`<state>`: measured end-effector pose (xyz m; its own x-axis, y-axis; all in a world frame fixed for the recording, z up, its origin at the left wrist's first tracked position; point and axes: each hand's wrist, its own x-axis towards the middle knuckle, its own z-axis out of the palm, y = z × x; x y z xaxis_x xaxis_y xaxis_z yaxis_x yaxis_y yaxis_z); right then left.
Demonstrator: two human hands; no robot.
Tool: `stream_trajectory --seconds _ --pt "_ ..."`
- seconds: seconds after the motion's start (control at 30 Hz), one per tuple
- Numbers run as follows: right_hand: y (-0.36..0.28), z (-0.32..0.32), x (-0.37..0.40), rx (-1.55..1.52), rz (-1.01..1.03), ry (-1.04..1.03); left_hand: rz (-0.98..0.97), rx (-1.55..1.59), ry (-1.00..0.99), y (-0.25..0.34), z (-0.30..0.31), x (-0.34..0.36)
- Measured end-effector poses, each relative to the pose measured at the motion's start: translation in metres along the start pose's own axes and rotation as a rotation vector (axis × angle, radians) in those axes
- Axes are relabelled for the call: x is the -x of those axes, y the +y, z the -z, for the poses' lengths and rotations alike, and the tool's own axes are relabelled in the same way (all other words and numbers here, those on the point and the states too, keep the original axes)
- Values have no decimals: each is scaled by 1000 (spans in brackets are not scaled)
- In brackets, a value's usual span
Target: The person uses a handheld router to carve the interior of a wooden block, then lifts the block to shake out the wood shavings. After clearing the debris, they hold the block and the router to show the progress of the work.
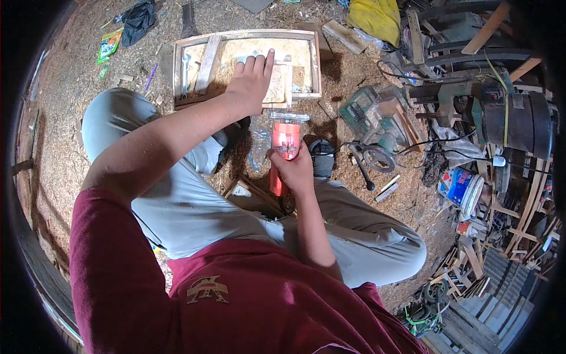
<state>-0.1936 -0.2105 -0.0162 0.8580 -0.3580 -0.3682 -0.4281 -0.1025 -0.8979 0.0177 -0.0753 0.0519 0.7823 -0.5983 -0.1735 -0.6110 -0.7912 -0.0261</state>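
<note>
My left hand is over a small light wooden piece, its index finger stretched forward, the other fingers bent and the thumb hidden; it grips or presses the piece. This piece lies across a shallow wooden frame box. My right hand is wrapped around a red power tool, which has a clear flat base facing the box. The base is close to the near edge of the wooden piece; whether they touch is hard to tell.
Sawdust covers the ground. A green machine with a handwheel and cables stands at the right, near a blue and white bucket. Scrap wood is piled at the lower right. A yellow bag and black bag lie farther off.
</note>
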Motion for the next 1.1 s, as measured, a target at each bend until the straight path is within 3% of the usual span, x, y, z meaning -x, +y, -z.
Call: stream_trajectory --seconds 1.1 --pt "-6 -1 1 24 1 10 3 1 -22 -1 0 -1"
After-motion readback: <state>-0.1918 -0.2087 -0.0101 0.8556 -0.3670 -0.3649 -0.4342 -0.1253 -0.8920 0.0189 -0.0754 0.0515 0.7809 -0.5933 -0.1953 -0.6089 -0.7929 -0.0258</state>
